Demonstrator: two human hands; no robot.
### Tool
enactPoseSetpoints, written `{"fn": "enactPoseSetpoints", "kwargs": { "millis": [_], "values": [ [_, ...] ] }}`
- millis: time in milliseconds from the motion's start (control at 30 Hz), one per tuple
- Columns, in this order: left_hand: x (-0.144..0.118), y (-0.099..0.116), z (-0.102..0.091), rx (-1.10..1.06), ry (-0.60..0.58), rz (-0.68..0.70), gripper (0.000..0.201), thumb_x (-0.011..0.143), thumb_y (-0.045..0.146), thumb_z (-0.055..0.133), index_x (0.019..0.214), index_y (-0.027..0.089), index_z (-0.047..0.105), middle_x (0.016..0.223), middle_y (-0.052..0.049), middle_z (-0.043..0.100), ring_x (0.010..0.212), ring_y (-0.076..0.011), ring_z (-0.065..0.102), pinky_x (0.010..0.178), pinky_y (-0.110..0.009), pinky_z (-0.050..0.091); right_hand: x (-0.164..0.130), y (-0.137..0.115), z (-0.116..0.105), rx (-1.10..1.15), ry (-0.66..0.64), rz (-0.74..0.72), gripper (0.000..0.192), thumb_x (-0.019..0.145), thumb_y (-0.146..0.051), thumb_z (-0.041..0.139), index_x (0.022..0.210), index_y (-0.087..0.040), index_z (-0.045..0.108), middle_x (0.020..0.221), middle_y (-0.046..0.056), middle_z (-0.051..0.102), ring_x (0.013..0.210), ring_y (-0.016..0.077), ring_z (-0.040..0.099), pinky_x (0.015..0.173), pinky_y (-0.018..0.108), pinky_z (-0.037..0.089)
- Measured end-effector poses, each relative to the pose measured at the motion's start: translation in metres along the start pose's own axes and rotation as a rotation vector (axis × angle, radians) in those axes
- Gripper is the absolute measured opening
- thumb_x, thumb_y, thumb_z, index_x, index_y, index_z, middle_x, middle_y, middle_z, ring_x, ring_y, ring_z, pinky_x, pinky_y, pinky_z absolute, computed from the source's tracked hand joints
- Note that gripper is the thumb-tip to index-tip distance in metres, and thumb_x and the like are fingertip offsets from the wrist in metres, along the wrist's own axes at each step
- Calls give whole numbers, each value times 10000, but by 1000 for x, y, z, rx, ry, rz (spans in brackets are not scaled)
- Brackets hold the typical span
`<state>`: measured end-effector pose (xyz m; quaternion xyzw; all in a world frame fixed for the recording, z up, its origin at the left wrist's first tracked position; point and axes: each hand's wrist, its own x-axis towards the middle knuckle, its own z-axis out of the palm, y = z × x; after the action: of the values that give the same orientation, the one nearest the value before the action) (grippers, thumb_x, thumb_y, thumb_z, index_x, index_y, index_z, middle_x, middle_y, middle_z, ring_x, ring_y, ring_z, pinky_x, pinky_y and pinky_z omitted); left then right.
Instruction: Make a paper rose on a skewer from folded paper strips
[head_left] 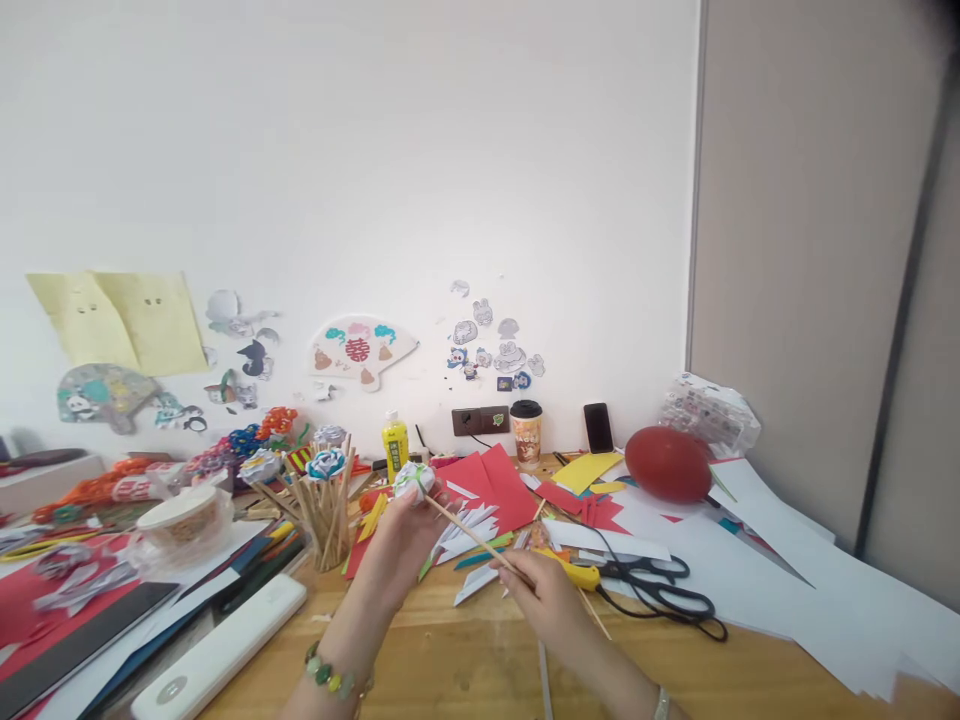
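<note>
My left hand [401,545] is closed around a small white and green paper flower [414,478] at the top end of a thin wooden stick [469,533]. My right hand [547,595] pinches the lower part of the same stick, so the stick runs slanting between both hands above the wooden table [465,660]. A beaded bracelet sits on my left wrist.
A holder of wooden sticks with paper flowers [324,505] stands left of my hands. Black scissors [660,585], a yellow utility knife [574,572], red paper [491,480], white sheets [787,580], a red balloon [667,463], a glue bottle [395,442], a cup [526,432] and a phone [598,427] lie around.
</note>
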<state>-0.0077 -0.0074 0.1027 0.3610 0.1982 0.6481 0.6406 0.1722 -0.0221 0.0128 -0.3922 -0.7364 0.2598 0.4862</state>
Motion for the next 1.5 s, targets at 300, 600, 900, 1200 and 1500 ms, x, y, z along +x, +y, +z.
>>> {"fn": "enactPoseSetpoints", "kwargs": {
  "millis": [300,600,900,1200,1500],
  "values": [
    [18,-16,-73,212,101,-15,298,592,231,784,836,137,641,819,-31,654,697,-128,585,646,-225,457,4,-9,-37,-488,-211,116,241,806,-163,445,679,-205,645,634,13,619,608,162,536,536,232,265],
    [21,-33,-98,-78,28,-167,175,761,267,650,893,155,622,851,-54,644,699,-143,588,685,-270,503,-33,9,-17,-657,-312,217,281,737,-94,485,879,-243,677,919,60,667,832,201,624,668,254,417],
    [-9,-51,-92,-166,-16,-359,222,782,282,621,966,161,654,1032,-98,643,937,-236,600,847,-360,475,-7,55,-38,-1131,-204,103,587,640,46,436,1180,-149,559,1067,127,611,945,270,543,804,381,426],
    [-17,-69,-93,-35,-48,-381,298,805,243,604,1097,189,624,1039,-99,639,955,-213,579,772,-290,474,3,71,-43,-1052,-33,48,472,698,-28,417,1151,-101,526,961,136,570,887,259,547,746,365,471],
    [-20,-71,-97,234,-92,-472,427,722,324,716,1119,258,574,1141,-69,580,1041,-237,555,834,-351,492,1,35,-57,-207,244,217,306,820,-437,517,968,-200,642,809,65,648,765,216,603,689,330,514]
  ]
}}
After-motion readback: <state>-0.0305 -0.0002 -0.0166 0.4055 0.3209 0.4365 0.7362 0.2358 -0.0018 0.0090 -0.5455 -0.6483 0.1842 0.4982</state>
